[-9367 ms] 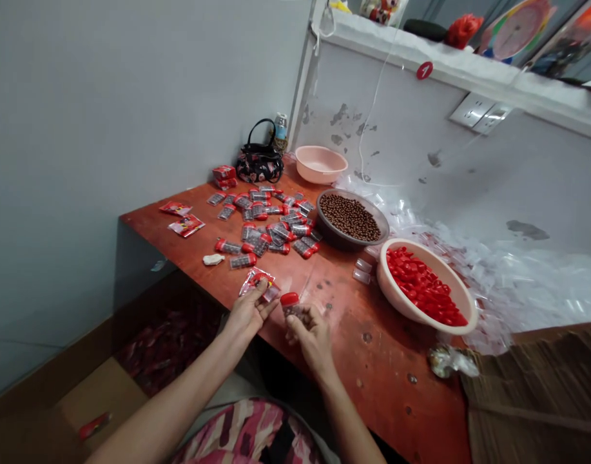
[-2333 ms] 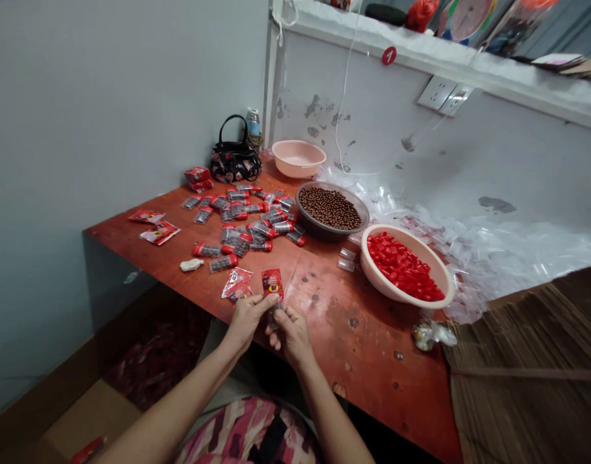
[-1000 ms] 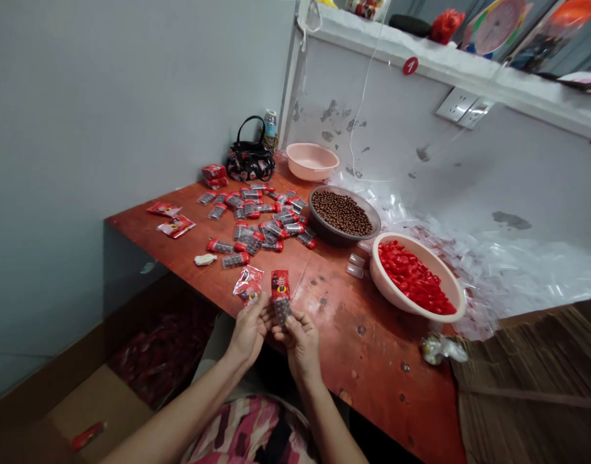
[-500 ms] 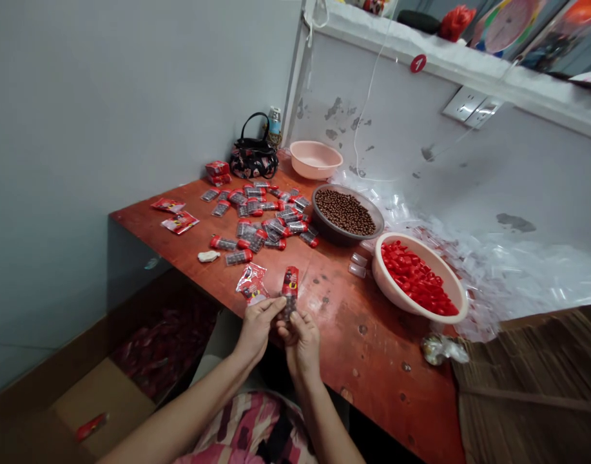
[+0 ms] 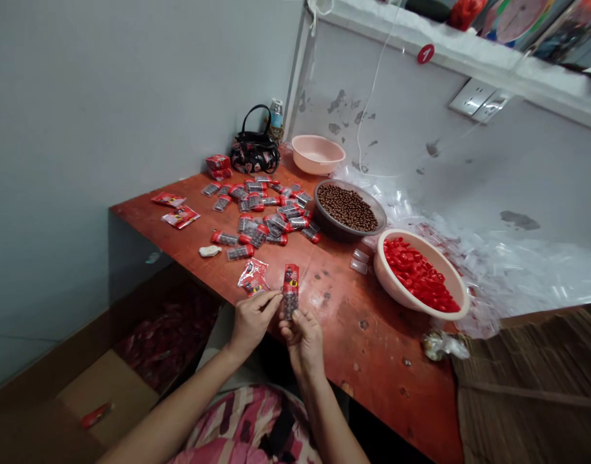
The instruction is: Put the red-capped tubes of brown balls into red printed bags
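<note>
My right hand (image 5: 303, 338) grips the lower end of a clear tube of brown balls (image 5: 290, 299), with a red printed wrapper at its upper part. It is held upright over the table's front edge. Just left of it, my left hand (image 5: 253, 322) has thumb and forefinger pinched together at the tube's side; what lies between the fingertips is too small to make out. Flat red printed wrappers (image 5: 253, 277) lie beyond my left hand. Farther back spreads a heap of filled clear tubes with red caps (image 5: 278, 222).
On the red table (image 5: 343, 335) stand a grey bowl of brown balls (image 5: 348, 209), a pale bowl of red caps (image 5: 379, 274) and a pink basin (image 5: 318, 158). A pile of clear empty tubes (image 5: 532, 277) lies right. A black handbag (image 5: 254, 154) sits at the back corner.
My left fingers have shifted slightly left and up, off the tube's face to its side. My right hand still holds the tube. The view has tilted a little.
</note>
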Demonstrator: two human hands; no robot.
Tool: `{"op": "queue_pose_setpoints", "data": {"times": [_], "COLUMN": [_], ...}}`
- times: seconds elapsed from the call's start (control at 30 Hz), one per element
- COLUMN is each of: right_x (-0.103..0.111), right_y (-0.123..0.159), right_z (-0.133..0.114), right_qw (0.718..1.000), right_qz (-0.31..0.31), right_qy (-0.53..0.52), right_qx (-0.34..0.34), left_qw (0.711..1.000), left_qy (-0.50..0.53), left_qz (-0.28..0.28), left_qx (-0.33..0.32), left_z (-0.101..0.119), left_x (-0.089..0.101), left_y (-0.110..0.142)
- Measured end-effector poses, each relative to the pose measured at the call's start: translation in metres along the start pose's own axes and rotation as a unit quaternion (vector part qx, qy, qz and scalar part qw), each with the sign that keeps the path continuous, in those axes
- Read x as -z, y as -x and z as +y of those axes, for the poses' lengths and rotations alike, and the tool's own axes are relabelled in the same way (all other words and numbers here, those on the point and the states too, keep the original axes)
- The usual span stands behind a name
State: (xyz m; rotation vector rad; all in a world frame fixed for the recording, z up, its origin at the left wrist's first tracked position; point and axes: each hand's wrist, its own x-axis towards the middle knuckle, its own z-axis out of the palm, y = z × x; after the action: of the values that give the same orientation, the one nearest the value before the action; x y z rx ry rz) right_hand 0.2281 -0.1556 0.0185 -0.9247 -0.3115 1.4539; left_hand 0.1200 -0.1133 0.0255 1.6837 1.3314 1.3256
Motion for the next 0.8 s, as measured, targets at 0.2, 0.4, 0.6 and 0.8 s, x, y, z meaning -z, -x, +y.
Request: {"op": "queue_pose_setpoints", "data": {"times": [0.2, 0.4, 0.6, 0.8], "right_x": [0.001, 0.002, -0.001, -0.001], "right_y": [0.003, 0.004, 0.005, 0.007], "right_z": [0.0, 0.002, 0.002, 0.004], "right_qw": [1.0, 1.0, 1.0, 1.0], "right_qz": [-0.008, -0.013, -0.002, 0.009], "right_qy": [0.011, 0.017, 0.009, 0.003], "right_qx": [-0.006, -0.021, -0.022, -0.017], "left_qw": [0.996, 0.993, 0.992, 0.989], "left_qy": [-0.046, -0.062, -0.071, -0.079], "left_qz": [-0.03, -0.044, -0.05, -0.051], "left_qx": [-0.075, -0.09, -0.097, -0.111], "left_z": [0.002, 0.004, 0.0, -0.003], "left_x": [0.01, 0.014, 0.011, 0.011], "left_y": [-0.001, 0.0, 0.0, -0.001]}}
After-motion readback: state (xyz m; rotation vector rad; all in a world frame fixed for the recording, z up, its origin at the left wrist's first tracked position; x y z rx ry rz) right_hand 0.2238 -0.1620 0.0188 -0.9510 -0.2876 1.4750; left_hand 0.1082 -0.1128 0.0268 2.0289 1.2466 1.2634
